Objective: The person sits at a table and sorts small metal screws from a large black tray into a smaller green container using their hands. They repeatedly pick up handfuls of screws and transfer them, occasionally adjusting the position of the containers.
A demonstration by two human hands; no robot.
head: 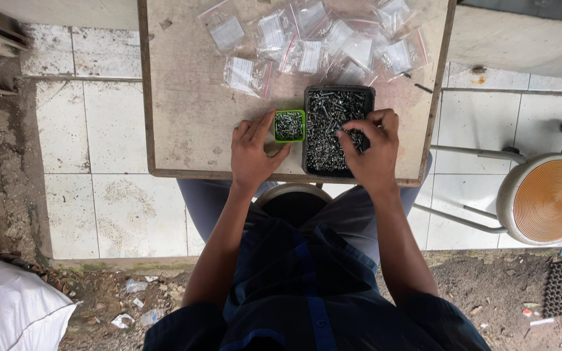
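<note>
A black tray (309,130) full of small silver screws sits on a worn wooden table (190,110). My right hand (372,151) rests over the tray, its fingers bent down into the screws; whether it grips any I cannot tell. Left of the tray stands a small green cup (289,125) holding several screws. My left hand (253,151) lies flat on the table beside the cup, thumb and forefinger touching its left and lower sides.
Several small clear zip bags (307,45) with white labels lie spread across the far part of the table. A round stool (548,198) with an orange seat stands at the right. A white sack (8,309) lies on the ground at lower left.
</note>
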